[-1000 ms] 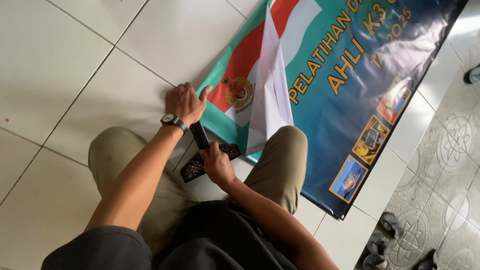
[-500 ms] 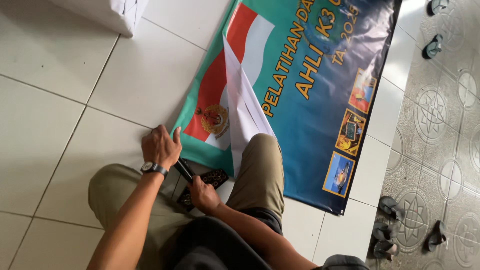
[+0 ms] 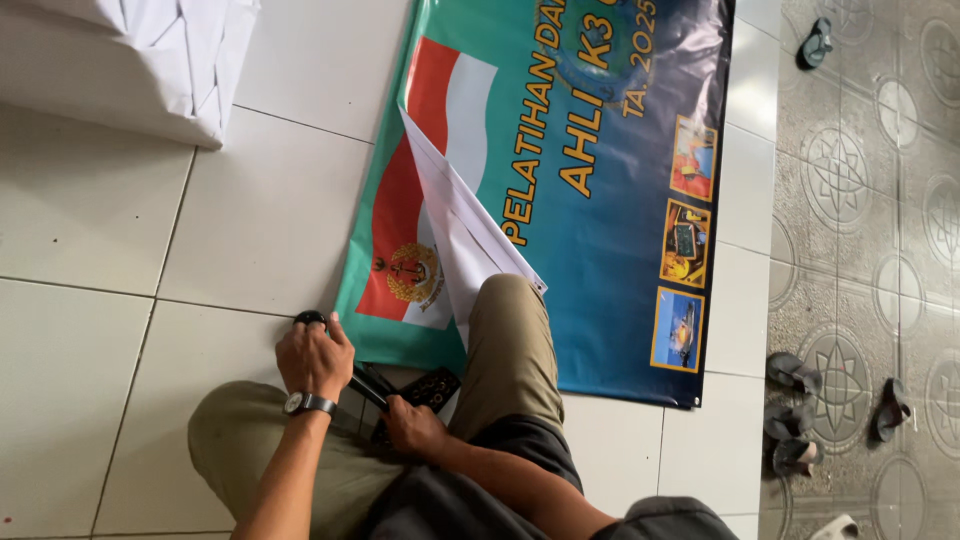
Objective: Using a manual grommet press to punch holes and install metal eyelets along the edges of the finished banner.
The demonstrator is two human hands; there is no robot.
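White floor tiles [image 3: 130, 240] are filling the room, with a printed banner [image 3: 600, 200] lying flat across them as the landmark for everything else.

At the banner's near corner, the fingers of the left hand [image 3: 312, 358] are curling tight around the head of a black long-handled tool [image 3: 362, 382], its dark round end showing just past the knuckles at the banner's green edge. A wristwatch [image 3: 305, 404] is sitting behind that hand. The right hand [image 3: 412, 427] is closing on the tool's other end, just short of the banner's lower edge, beside a dark perforated piece [image 3: 430, 388]; the view there is cramped, so it may be a punch or eyelet press, but I cannot say which.

Khaki-clad knees [image 3: 510, 350] are pressing onto the banner, beside a folded-up white flap [image 3: 460, 225]. Judging by this grip, the corner is being worked with the tool, and the next move seems to call for steady squeezing while the corner stays put.

Beyond the banner's far side, sandals [image 3: 790, 420] are lying on patterned grey tiles. A white sheet [image 3: 150, 60] is lying well off its top corner.
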